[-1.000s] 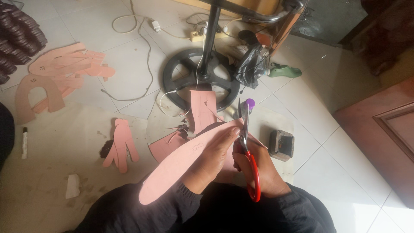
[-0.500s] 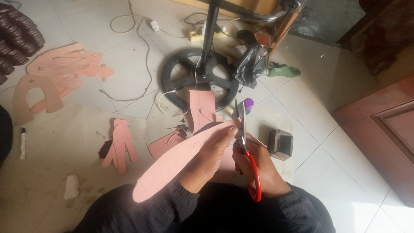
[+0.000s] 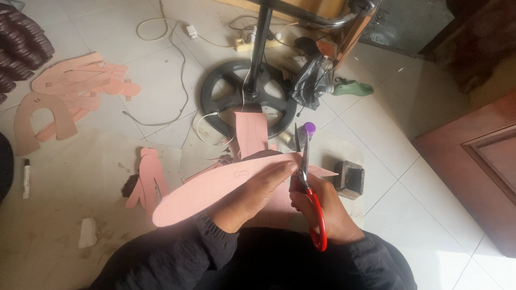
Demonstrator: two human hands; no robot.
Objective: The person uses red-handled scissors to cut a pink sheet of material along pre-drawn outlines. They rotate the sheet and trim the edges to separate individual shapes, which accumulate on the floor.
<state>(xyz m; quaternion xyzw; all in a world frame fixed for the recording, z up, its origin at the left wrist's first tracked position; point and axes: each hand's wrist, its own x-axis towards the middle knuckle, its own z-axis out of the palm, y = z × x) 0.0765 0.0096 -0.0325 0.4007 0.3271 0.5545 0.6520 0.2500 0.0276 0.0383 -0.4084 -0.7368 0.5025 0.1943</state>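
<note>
Left hand pinches the pink sole-shaped sheet, fingers closed on it. Right hand grips red-handled scissors, blades at sheet edge. Cut line hidden by fingers

Beyond the black wheel base, cables and clutter crowd the floor; right of it, bare tiles.

A small shoemaking workshop set up on a tiled floor

Pink cut-out pattern pieces lie scattered over the pale tiles, a green shoe last (foot-shaped) rests near a black wheel-like machine base, and loose cables run to a power strip beneath a metal-framed stand.
</note>
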